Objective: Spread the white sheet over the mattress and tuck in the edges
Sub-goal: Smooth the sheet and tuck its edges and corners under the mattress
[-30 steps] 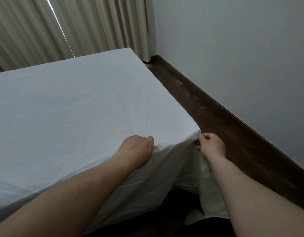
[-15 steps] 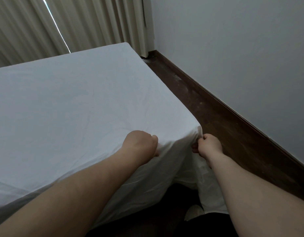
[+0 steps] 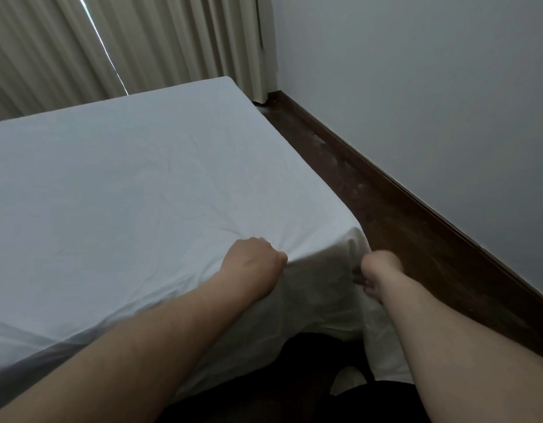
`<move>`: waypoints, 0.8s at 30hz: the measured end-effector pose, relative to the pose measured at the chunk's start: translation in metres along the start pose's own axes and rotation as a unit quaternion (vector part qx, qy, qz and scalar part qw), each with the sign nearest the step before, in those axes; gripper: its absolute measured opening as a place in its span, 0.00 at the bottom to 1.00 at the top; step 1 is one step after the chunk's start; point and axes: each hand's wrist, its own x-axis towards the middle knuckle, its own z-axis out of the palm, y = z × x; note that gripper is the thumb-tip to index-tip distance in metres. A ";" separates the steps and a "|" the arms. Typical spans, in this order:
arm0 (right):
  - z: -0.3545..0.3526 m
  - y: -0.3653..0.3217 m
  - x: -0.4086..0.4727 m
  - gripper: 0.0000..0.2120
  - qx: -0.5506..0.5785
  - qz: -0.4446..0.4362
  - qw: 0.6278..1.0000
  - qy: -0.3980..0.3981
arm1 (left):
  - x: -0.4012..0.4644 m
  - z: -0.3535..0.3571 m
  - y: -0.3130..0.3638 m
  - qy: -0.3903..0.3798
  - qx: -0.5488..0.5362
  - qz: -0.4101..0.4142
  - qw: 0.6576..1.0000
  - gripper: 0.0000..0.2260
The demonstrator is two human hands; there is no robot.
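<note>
White sheet [image 3: 148, 184] lay spread over the mattress top, its near corner at about 4 o'clock hanging loose toward the dark floor [image 3: 395, 227]. Over the last second the right hand [image 3: 378, 270] dropped from the corner's top edge to lower on the overhang, fingers curled down against the cloth, a firm pinch not certain through blur; left hand [image 3: 253, 259] stayed bunched on the sheet at the edge. Judged: corner tuck was starting, near edge still untucked.
</note>
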 end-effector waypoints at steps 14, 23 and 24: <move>0.001 -0.016 -0.012 0.14 -0.049 -0.190 0.978 0.070 | -0.001 0.001 0.002 0.020 -0.028 0.031 0.999 0.07; 0.011 -0.020 -0.009 0.16 -0.089 -0.128 0.983 0.099 | -0.008 -0.007 -0.023 0.072 -0.137 -0.054 0.987 0.13; 0.011 -0.020 -0.007 0.17 -0.098 -0.114 0.984 0.094 | -0.010 -0.004 -0.027 0.073 -0.166 -0.084 0.980 0.13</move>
